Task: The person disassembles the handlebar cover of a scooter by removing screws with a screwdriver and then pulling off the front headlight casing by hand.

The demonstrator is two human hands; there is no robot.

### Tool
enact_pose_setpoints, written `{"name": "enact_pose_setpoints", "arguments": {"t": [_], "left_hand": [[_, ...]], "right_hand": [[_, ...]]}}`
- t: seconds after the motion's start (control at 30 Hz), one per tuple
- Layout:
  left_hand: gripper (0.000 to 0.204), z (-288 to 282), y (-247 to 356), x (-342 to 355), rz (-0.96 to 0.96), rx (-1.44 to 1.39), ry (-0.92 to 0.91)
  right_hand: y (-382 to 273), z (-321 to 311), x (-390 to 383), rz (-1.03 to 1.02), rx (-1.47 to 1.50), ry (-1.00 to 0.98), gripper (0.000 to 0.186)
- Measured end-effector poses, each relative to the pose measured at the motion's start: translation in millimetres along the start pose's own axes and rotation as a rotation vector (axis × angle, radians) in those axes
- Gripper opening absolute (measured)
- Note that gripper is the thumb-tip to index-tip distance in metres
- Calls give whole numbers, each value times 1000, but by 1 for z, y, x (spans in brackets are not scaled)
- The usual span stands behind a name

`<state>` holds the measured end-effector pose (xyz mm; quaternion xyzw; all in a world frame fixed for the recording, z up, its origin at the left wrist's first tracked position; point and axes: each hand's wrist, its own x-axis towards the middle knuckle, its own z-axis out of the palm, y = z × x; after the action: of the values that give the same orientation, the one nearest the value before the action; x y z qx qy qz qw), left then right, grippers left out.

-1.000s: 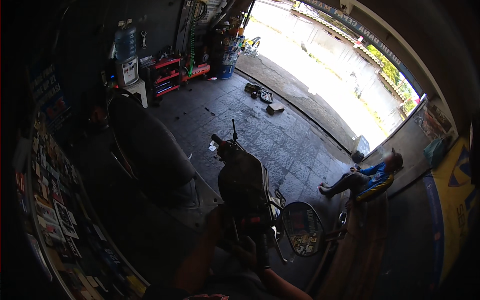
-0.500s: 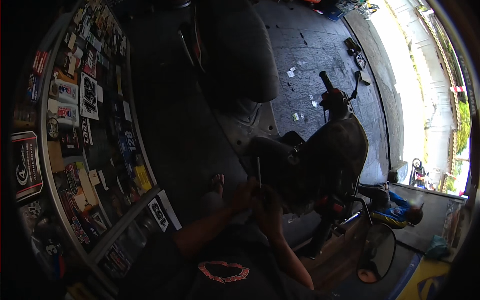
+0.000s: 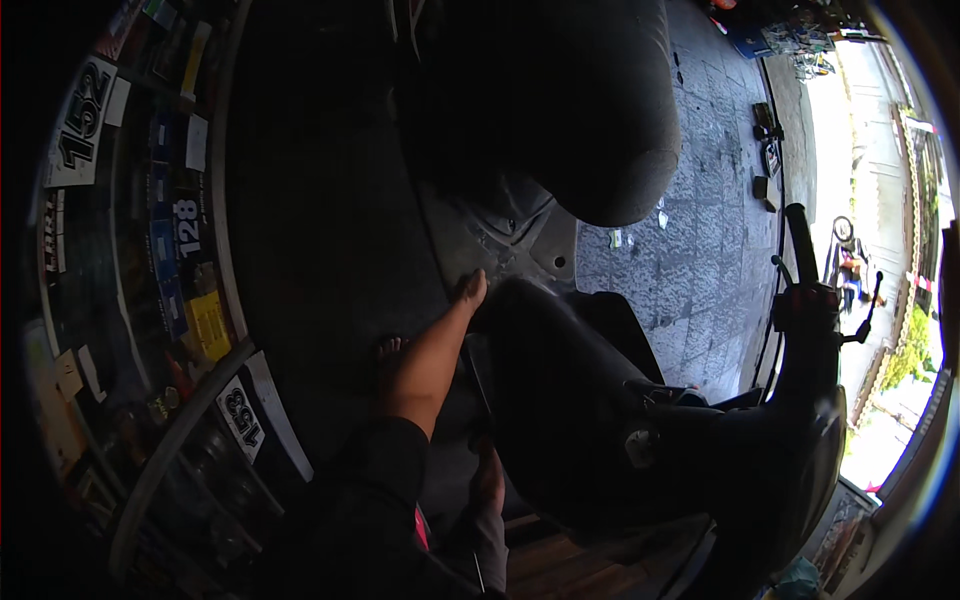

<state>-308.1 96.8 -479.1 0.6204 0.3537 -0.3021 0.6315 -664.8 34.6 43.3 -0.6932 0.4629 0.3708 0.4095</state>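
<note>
My left arm reaches forward to the dark footboard (image 3: pixel 530 262) of a motor scooter. My left hand (image 3: pixel 474 289) is at its near left edge, fingers drawn together; whatever they hold is too small or hidden to make out. Just right of the hand begins the scooter's dark front body panel (image 3: pixel 580 390), a rounded shell reaching toward the handlebar. Low in the picture, a thin light rod (image 3: pixel 478 572) shows against my dark shirt, beside a grey trouser leg (image 3: pixel 488 545). No part of my right hand can be made out.
The scooter's black seat (image 3: pixel 610 130) rises beyond the footboard. At right stands the handlebar grip (image 3: pixel 800 230) with its levers. A glass display case with a metal frame (image 3: pixel 232 200) runs along the left. My foot (image 3: pixel 391 348) is on the dark floor. Small litter lies on the tiles.
Both hands were together near the front panel around a thin light rod. My left hand has moved forward to the footboard, my right hand has left the picture, and the view has shifted.
</note>
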Motion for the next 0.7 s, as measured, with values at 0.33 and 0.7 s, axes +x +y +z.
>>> {"name": "enact_pose_setpoints", "arguments": {"t": [0.33, 0.7], "left_hand": [[60, -70, -18, 1, 296, -368, 10], [42, -195, -43, -323, -406, -797, -593]], "right_hand": [[-1, 31, 18, -17, -14, -27, 56], [-103, 93, 47, -624, -291, -3, 58]]}}
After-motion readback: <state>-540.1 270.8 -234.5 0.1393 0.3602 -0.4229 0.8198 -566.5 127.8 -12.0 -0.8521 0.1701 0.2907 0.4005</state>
